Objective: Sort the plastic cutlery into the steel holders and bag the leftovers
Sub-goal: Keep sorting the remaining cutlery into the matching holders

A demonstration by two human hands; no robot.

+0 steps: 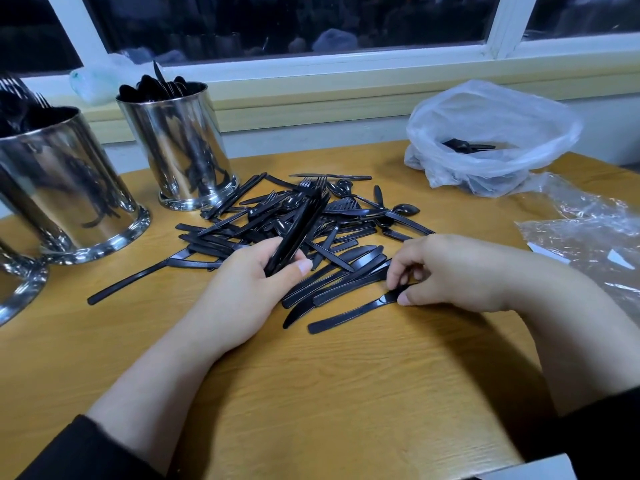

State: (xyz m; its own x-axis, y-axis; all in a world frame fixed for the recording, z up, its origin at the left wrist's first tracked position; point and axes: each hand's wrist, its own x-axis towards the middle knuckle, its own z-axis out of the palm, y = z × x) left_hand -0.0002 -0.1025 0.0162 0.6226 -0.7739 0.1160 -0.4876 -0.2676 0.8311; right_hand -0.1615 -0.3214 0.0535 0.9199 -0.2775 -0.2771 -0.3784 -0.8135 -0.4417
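A heap of black plastic cutlery (346,220) lies on the wooden table (311,393). My left hand (256,282) grips a stacked bundle of black forks (301,226), tines pointing away from me. My right hand (443,271) pinches the end of one black piece (349,315) lying at the heap's near edge. A steel holder (180,147) with spoons stands at the back left. A larger steel holder (65,181) with forks stands at the far left, and the rim of a third holder (17,289) shows at the left edge. A white plastic bag (491,136) at the back right holds a few black pieces.
Crumpled clear plastic wrap (588,230) lies at the right edge of the table. A window sill (346,84) and dark window run behind the table. Another small plastic bag (93,81) sits on the sill at the left.
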